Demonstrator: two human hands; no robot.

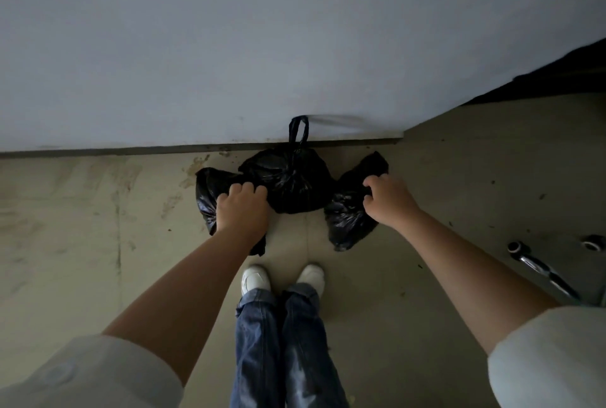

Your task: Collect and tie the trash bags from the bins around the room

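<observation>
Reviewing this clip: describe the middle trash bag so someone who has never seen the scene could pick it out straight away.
Find the pale wall where it meets the floor; three black trash bags sit in a row at its foot. The middle trash bag lies between the left hand and right hand. Unlike its neighbours, no hand holds it, and its tied handle loop stands up against the wall.

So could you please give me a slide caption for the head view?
Left hand and right hand each grip a black trash bag, flanking a tied third bag by the wall.
</observation>
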